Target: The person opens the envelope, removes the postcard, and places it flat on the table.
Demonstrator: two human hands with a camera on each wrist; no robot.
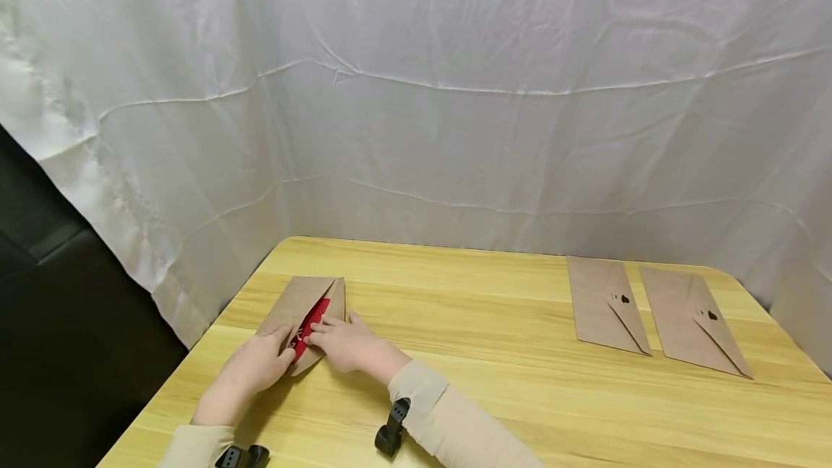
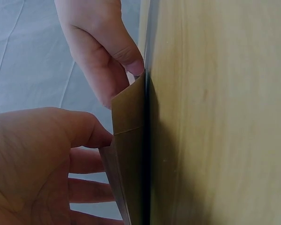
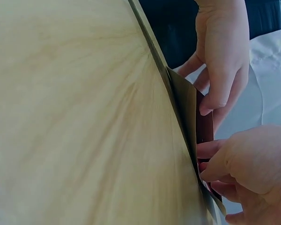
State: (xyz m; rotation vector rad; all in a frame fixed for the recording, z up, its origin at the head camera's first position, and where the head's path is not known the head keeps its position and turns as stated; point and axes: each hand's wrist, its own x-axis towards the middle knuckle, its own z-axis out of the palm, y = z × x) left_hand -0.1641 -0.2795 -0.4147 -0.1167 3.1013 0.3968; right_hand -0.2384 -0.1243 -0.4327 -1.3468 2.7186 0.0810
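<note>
One wood-grain table (image 1: 468,309) bears two black-marked envelopes (image 1: 598,302), side by side at far right, and an open brown envelope (image 1: 292,302) near its left edge. The left hand (image 1: 256,361) pinches that envelope's edge; the right hand (image 1: 346,345) touches the red card (image 1: 318,313) showing in its opening, whether gripping it I cannot tell.

On the table (image 1: 494,331), one envelope (image 1: 294,302), apparently with a card (image 1: 316,314) inside, lies left of two other envelopes (image 1: 594,302).

Curtained-off tabletop workspace, pale wrinkled cloth (image 1: 455,128) hanging behind, wood-grain table (image 1: 552,396) standing against it
</note>
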